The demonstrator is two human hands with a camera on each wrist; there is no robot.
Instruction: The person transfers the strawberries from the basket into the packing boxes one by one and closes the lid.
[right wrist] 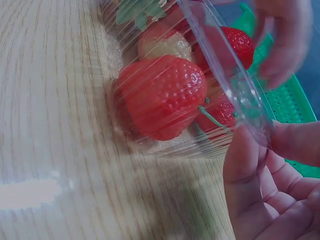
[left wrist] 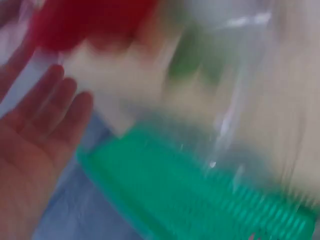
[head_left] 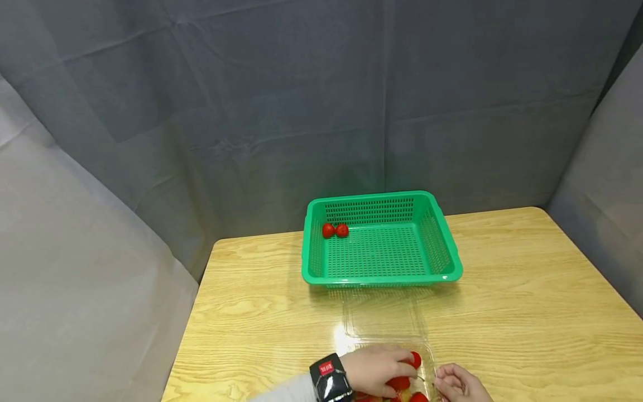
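At the front of the table is a clear plastic box holding several strawberries. One fruit among them has a pale side. My left hand is over the box, its relaxed fingers angled down among the red fruit. The left wrist view is blurred, with those fingers beside a red shape. On the box's right side, my right hand pinches the clear rim between thumb and finger. A thin green stem lies close to this grip.
Behind the box, its clear lid lies folded back on the wooden table. A green mesh basket stands farther back, with two strawberries in its left back corner. Grey cloth hangs behind the table.
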